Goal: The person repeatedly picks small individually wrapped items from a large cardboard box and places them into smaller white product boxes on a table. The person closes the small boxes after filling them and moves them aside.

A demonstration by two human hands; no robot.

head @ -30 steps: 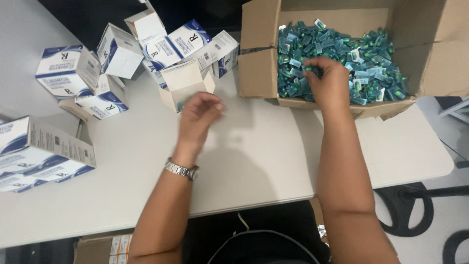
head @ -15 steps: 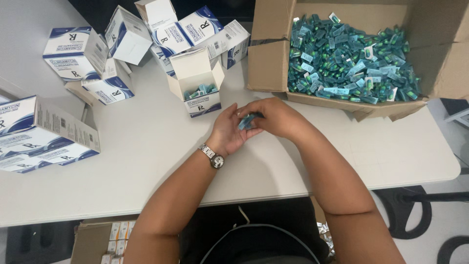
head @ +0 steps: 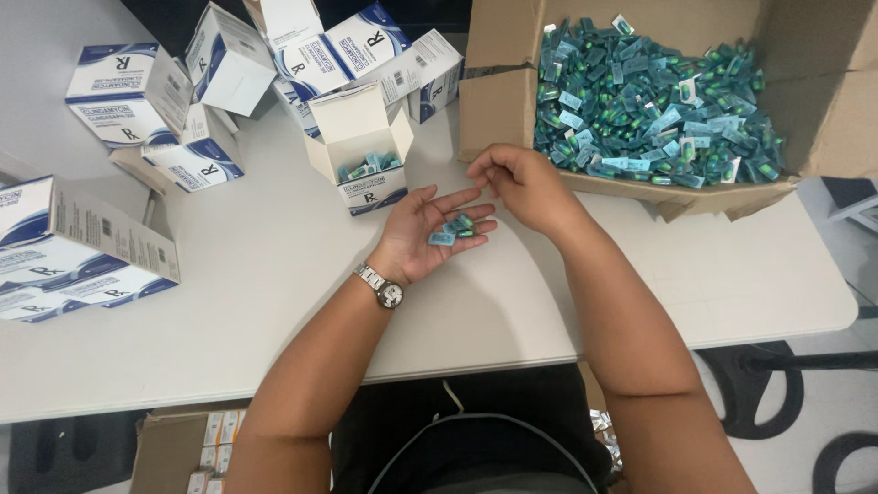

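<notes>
My left hand (head: 422, 236) lies palm up over the white table (head: 274, 302), fingers spread, with a few small teal capsule packets (head: 454, 229) resting on its palm. A metal wristwatch (head: 382, 286) is on that wrist. My right hand (head: 523, 183) hovers just right of the left fingertips, fingers curled and pinched together; whether it holds a packet I cannot tell. Just beyond the left hand stands an open white and blue carton (head: 358, 146) with teal packets inside.
A large cardboard box (head: 498, 101) full of teal packets sits at the back right. Several white and blue cartons (head: 123, 91) stand at the back left, and flat stacked ones (head: 82, 252) at the left edge. Another cardboard box (head: 183, 444) sits below the table.
My right hand came back from the large box to my left hand. Both hands were cupped together half a second ago; now the left palm is open with packets on it and the right has drawn apart.
</notes>
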